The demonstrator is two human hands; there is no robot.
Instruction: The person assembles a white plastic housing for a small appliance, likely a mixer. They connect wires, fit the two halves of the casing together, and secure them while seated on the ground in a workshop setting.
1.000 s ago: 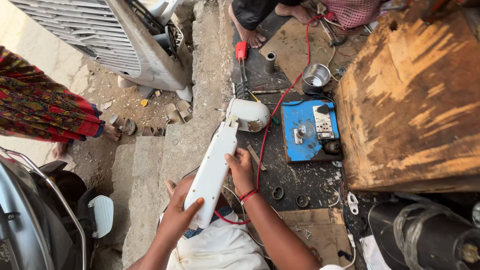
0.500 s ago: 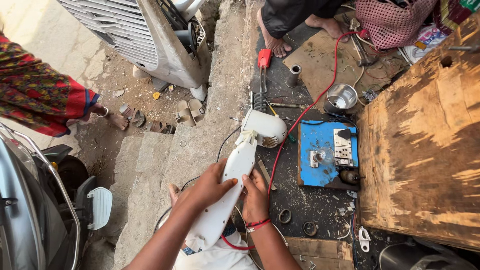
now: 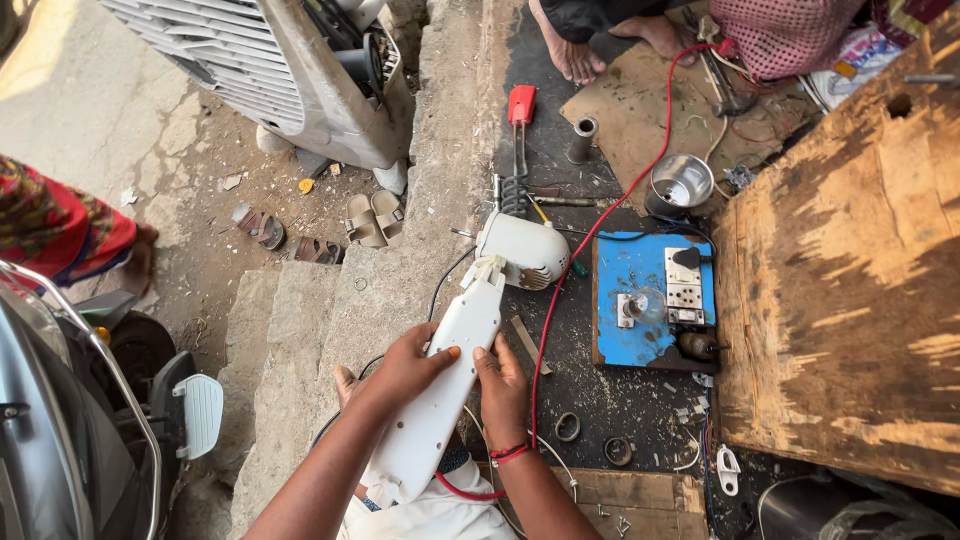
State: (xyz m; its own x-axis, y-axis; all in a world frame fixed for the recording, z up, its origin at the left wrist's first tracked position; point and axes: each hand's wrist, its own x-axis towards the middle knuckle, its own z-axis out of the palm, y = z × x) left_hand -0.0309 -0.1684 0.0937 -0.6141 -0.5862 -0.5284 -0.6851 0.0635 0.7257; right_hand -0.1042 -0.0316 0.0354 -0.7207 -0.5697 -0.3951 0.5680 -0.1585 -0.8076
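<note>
Dark, oil-stained ground (image 3: pixel 600 400) is lying beside a rough grey concrete step (image 3: pixel 340 310), littered with metal rings and scraps. Both hands are grasping a long white plastic appliance housing (image 3: pixel 445 385) over the step's edge: the left hand (image 3: pixel 410 365) is wrapping over its left side, the right hand (image 3: pixel 503 385) is pressing against its right side. Its rounded white motor head (image 3: pixel 525 250) is pointing away, near a blue wooden switchboard (image 3: pixel 640 300) lying on the ground. A red cable (image 3: pixel 580 255) is running past, beside a large worn wooden block (image 3: pixel 850 270).
</note>
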